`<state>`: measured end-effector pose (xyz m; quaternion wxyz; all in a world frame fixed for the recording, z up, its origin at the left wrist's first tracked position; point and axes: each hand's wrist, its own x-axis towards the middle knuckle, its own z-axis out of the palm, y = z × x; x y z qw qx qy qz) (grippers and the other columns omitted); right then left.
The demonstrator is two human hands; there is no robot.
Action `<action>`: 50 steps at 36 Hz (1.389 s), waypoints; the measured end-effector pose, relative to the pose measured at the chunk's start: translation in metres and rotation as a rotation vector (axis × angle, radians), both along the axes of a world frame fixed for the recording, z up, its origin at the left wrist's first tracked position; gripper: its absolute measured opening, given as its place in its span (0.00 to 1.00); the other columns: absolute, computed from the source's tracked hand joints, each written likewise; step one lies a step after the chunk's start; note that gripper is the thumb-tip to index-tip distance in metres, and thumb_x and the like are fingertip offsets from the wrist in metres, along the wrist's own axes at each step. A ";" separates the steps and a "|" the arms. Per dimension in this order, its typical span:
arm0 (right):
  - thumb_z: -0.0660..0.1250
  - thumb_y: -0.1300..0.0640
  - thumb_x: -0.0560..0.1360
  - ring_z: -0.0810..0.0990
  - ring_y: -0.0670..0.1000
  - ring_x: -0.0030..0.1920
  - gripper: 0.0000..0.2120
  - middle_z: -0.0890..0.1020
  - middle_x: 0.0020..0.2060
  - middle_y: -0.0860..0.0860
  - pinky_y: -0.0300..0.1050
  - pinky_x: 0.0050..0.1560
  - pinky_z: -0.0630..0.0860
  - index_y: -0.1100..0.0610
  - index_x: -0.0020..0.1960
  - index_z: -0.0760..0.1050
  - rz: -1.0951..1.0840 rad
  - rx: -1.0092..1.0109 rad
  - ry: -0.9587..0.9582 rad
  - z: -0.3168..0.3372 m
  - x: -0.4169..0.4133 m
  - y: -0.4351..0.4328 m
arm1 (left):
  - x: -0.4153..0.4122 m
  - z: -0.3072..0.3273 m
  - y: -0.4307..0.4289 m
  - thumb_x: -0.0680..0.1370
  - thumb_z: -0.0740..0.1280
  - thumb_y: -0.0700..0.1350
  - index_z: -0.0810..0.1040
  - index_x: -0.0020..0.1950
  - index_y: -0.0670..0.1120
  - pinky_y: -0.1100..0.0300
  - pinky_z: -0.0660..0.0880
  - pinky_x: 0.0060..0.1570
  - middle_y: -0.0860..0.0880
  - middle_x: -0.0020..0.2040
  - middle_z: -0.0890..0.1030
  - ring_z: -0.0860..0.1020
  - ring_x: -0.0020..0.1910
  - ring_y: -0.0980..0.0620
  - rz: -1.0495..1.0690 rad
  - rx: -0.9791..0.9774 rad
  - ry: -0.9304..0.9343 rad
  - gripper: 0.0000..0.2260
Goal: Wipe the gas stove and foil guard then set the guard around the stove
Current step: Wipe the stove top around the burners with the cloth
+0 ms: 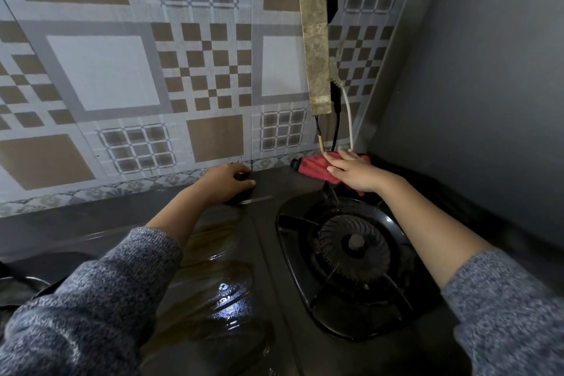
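Note:
The dark gas stove (268,253) fills the lower middle of the head view, its top wet and shiny. Its right burner and black pan support (354,244) sit just in front of my right arm. My right hand (354,174) lies flat on a red cloth (311,166) and presses it onto the stove's back right corner. My left hand (222,181) rests at the stove's back edge with its fingers curled over it. A surface printed with a tile pattern (122,70) stands behind the stove. I cannot tell whether it is the wall or the foil guard.
A grimy power strip (316,52) hangs on the patterned surface above the cloth, and its cables (335,128) drop down beside my right hand. A plain grey wall (488,101) closes the right side. Part of a dark round object (24,287) shows at the lower left.

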<state>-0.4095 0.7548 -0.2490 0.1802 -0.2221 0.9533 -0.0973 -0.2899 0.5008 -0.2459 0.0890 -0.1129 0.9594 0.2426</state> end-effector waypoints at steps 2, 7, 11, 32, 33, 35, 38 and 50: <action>0.47 0.46 0.81 0.36 0.52 0.75 0.23 0.41 0.76 0.49 0.54 0.73 0.37 0.43 0.75 0.46 0.048 0.006 -0.026 0.002 0.000 0.000 | 0.000 0.000 0.001 0.78 0.61 0.54 0.65 0.71 0.50 0.53 0.68 0.62 0.44 0.68 0.71 0.71 0.65 0.44 -0.004 -0.006 0.006 0.22; 0.50 0.53 0.82 0.36 0.48 0.75 0.22 0.42 0.76 0.46 0.53 0.74 0.34 0.42 0.74 0.51 0.185 -0.055 -0.086 0.005 0.004 -0.006 | 0.002 0.000 0.001 0.78 0.61 0.53 0.65 0.71 0.50 0.53 0.67 0.63 0.45 0.68 0.71 0.71 0.65 0.45 -0.011 -0.005 0.015 0.22; 0.54 0.57 0.81 0.41 0.46 0.75 0.23 0.47 0.76 0.44 0.51 0.75 0.38 0.43 0.73 0.55 0.206 -0.096 -0.124 0.013 0.007 -0.009 | 0.004 0.003 0.000 0.78 0.61 0.53 0.65 0.72 0.49 0.54 0.67 0.63 0.45 0.69 0.70 0.70 0.65 0.44 -0.033 -0.009 0.007 0.23; 0.51 0.39 0.78 0.37 0.56 0.75 0.30 0.39 0.76 0.53 0.57 0.73 0.39 0.44 0.75 0.43 -0.026 0.164 -0.107 0.021 0.011 -0.034 | 0.041 0.000 -0.037 0.76 0.63 0.57 0.60 0.73 0.54 0.48 0.62 0.69 0.49 0.73 0.65 0.65 0.70 0.46 -0.042 0.009 -0.022 0.27; 0.52 0.40 0.78 0.37 0.56 0.75 0.30 0.40 0.76 0.53 0.55 0.73 0.40 0.44 0.75 0.43 -0.022 0.176 -0.110 0.023 0.011 -0.035 | 0.042 0.000 -0.039 0.76 0.63 0.57 0.60 0.73 0.54 0.48 0.62 0.69 0.50 0.73 0.64 0.65 0.70 0.46 -0.045 0.004 -0.027 0.27; 0.54 0.41 0.79 0.38 0.56 0.75 0.30 0.41 0.76 0.53 0.54 0.73 0.41 0.44 0.75 0.44 -0.027 0.156 -0.136 0.027 0.012 -0.039 | 0.045 0.001 -0.043 0.76 0.63 0.57 0.60 0.73 0.54 0.49 0.63 0.68 0.49 0.72 0.65 0.66 0.69 0.46 -0.046 -0.015 -0.037 0.27; 0.56 0.45 0.79 0.43 0.56 0.76 0.29 0.45 0.76 0.53 0.53 0.73 0.46 0.45 0.75 0.47 -0.035 0.127 -0.165 0.032 0.018 -0.045 | 0.050 0.001 -0.048 0.76 0.63 0.57 0.60 0.74 0.54 0.49 0.64 0.67 0.48 0.72 0.66 0.67 0.68 0.46 -0.047 -0.019 -0.040 0.27; 0.53 0.48 0.81 0.48 0.57 0.76 0.26 0.45 0.76 0.53 0.52 0.74 0.48 0.44 0.75 0.46 0.076 0.272 -0.081 0.036 0.046 -0.097 | 0.073 0.001 -0.081 0.75 0.62 0.60 0.57 0.74 0.57 0.47 0.58 0.72 0.50 0.76 0.58 0.60 0.73 0.46 -0.082 -0.020 -0.072 0.29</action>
